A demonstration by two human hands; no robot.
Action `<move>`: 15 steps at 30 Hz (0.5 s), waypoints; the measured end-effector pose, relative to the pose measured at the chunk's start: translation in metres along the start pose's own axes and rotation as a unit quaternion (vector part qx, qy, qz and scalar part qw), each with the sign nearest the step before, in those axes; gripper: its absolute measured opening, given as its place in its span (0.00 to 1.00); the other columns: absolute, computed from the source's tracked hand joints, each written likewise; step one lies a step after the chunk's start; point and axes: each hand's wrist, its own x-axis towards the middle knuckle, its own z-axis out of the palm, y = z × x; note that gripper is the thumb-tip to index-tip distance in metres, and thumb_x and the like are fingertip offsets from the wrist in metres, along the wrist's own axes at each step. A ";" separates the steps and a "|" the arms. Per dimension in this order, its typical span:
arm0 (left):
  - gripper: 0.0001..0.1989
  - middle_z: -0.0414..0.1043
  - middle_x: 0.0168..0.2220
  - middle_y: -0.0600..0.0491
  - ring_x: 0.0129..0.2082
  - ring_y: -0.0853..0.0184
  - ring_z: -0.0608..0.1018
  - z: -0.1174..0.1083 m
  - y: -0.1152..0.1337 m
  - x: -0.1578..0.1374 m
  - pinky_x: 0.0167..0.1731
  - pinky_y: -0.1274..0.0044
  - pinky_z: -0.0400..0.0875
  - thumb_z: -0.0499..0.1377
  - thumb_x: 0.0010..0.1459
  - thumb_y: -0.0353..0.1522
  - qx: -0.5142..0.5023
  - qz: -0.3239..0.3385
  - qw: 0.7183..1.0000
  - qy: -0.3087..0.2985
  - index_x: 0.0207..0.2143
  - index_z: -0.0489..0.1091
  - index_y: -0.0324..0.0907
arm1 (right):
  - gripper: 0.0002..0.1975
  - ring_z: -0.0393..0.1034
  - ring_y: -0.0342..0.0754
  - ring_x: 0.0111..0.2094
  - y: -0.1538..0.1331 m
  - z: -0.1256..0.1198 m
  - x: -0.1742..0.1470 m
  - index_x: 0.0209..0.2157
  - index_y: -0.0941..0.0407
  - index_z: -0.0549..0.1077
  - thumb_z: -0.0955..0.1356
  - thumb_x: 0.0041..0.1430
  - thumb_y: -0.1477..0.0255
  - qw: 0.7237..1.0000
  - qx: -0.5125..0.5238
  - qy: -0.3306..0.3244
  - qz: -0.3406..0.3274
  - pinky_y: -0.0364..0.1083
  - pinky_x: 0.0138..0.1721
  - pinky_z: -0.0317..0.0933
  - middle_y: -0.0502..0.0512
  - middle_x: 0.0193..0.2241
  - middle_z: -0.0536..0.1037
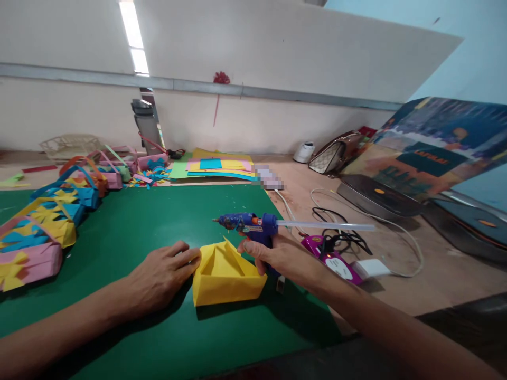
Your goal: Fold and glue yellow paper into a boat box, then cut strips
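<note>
While the left hand (160, 274) is grasping the left corner of a yellow box (229, 289), the right hand (281, 254) is gripping a blue glue gun (233, 221) by its handle, a finger lying at the trigger. The box is resting open side up on a green mat (178, 214), between the two hands, folded paper rising to a peak inside it. The nozzle (216, 219) is pointing left, apart from the box, and a clear stick (325, 226) is jutting from the gun's rear toward the right. Along the mat's left side, paper baskets (43, 258) in several colours are standing in a row, some bearing flowers (13, 270). Beyond the mat, coloured sheets (192, 169) are lying stacked on the table (431, 285), with scraps (156, 173) and a grey bottle (147, 124) to their left. To the right, a purple power strip (312, 244) is lying among cables (328, 244), and a handbag (331, 153) is standing farther back.
</note>
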 end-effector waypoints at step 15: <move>0.31 0.41 0.65 0.48 0.65 0.53 0.44 -0.009 0.003 -0.029 0.60 0.57 0.47 0.47 0.62 0.39 -0.074 -0.007 0.992 -0.097 0.64 0.39 0.42 | 0.21 0.65 0.44 0.19 0.025 0.001 0.005 0.36 0.57 0.74 0.63 0.54 0.55 0.998 0.057 0.004 -0.020 0.41 0.20 0.56 0.50 0.17 0.72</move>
